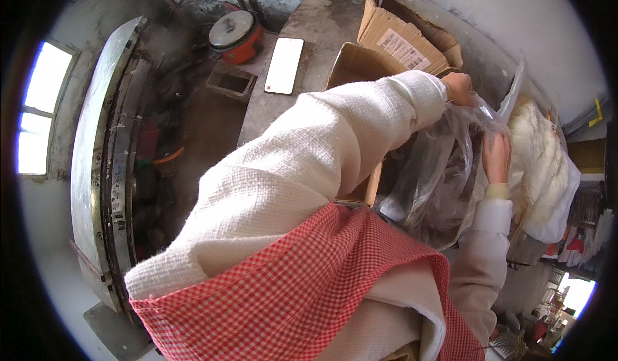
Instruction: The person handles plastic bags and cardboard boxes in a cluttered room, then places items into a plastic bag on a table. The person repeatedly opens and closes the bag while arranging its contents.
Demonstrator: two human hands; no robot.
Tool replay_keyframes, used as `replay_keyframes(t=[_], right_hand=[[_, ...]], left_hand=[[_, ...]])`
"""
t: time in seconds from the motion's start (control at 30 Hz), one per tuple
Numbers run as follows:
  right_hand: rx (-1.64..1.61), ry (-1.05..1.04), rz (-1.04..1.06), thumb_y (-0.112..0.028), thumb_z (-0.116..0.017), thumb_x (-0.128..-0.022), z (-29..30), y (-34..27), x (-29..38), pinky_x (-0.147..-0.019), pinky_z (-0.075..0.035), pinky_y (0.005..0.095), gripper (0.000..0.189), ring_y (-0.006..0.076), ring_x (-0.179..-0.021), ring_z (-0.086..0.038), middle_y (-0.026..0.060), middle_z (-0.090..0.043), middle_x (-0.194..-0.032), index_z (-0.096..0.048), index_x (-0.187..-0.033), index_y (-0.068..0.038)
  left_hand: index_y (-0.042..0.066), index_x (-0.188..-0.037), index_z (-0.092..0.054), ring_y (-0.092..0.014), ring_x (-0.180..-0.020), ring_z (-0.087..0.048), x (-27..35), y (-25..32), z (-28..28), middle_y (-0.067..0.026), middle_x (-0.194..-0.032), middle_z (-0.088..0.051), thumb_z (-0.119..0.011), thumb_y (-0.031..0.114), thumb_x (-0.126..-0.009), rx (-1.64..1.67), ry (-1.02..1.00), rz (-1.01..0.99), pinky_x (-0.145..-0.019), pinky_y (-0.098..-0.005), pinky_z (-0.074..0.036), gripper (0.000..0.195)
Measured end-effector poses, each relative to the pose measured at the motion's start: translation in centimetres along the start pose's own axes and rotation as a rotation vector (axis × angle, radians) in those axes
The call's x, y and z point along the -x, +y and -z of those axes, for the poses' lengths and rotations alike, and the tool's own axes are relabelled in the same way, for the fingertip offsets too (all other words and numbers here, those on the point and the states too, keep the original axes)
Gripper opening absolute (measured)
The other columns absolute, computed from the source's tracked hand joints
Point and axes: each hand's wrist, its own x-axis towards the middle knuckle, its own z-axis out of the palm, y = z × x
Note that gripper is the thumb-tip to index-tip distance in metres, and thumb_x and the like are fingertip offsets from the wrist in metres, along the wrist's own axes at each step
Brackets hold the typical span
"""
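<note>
Both my hands are at the mouth of a clear plastic bag (444, 168) on the right of the view. My left hand (458, 89) reaches across in a thick white sleeve and grips the bag's upper edge. Close by, my right hand (496, 157) holds the gathered plastic, its fingers partly hidden by the film. The bag hangs in loose folds below them; its contents cannot be made out. Beside my right hand lies a bundle of pale, cream-coloured strands (536, 158) on white wrapping.
An open cardboard box (405, 47) with a printed label stands at the back of the grey worktop (314, 23). A smartphone (284, 66) with a lit white screen lies to its left. Further left are an orange lidded pot (244, 47) and a plastic basket (231, 82).
</note>
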Motion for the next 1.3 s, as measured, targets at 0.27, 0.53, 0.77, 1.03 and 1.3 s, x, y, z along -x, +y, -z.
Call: replay_keyframes(t=[0.27,0.53,0.77,1.03,1.3], right_hand=[[-1.066,0.064,-0.55,-0.032,-0.045,-0.094,-8.5,6.7,-0.6,-0.085,-0.042,0.0329,0.039,0.0235,-0.098,-0.056,0.0148,-0.06,-0.106,-0.058,-0.105,0.003],[-1.247,-0.22,-0.872,-0.033,-0.045,-0.094,-17.3,13.6,4.9,-0.085,-0.043,0.0298,0.037,0.0165,-0.095,-0.055,0.0068,-0.06,-0.104,-0.06,-0.107,-0.001],[-0.828,-0.134,-0.574,-0.032,-0.047,-0.094,-11.3,10.6,2.6,-0.089,-0.041,0.0297,0.038,0.017,-0.1,-0.054,0.0083,-0.06,-0.108,-0.058,-0.111,0.001],[-1.014,-0.387,0.021,-0.03,-0.069,-0.077,5.5,-4.1,11.7,-0.105,-0.029,0.0389,0.049,0.0232,-0.12,-0.046,0.0127,-0.051,-0.125,-0.055,-0.114,-0.001],[-0.783,0.014,-0.47,-0.015,-0.066,-0.08,7.2,-6.2,23.6,-0.067,-0.042,0.0271,0.017,0.014,-0.07,-0.05,0.0055,-0.052,-0.071,-0.054,-0.083,-0.004]], left_hand=[[0.005,-0.087,-0.069,-0.029,-0.081,-0.065,-2.1,-7.4,-3.7,-0.0131,-0.085,-0.068,-0.068,0.021,-0.067,-0.177,0.197,0.142,-0.073,-0.0362,-0.052,0.026],[0.006,-0.089,-0.07,-0.029,-0.082,-0.065,-4.7,-13.5,-6.6,-0.0112,-0.087,-0.068,-0.067,0.02,-0.067,-0.833,-0.288,0.176,-0.072,-0.0417,-0.051,0.027],[0.005,-0.095,-0.068,-0.033,-0.089,-0.063,-4.8,-5.7,0.7,-0.0145,-0.093,-0.067,-0.066,0.031,-0.07,-0.768,-0.681,0.136,-0.078,-0.0428,-0.049,0.036],[0.007,-0.103,-0.065,-0.034,-0.099,-0.06,-5.6,1.8,-6.8,-0.0173,-0.101,-0.065,-0.064,0.04,-0.072,-0.508,-0.393,-0.267,-0.085,-0.0436,-0.046,0.045],[0.012,-0.102,-0.068,-0.031,-0.1,-0.062,-8.7,1.6,-6.4,-0.0133,-0.102,-0.066,-0.065,0.03,-0.071,-0.506,-0.976,0.466,-0.083,-0.0418,-0.048,0.036]])
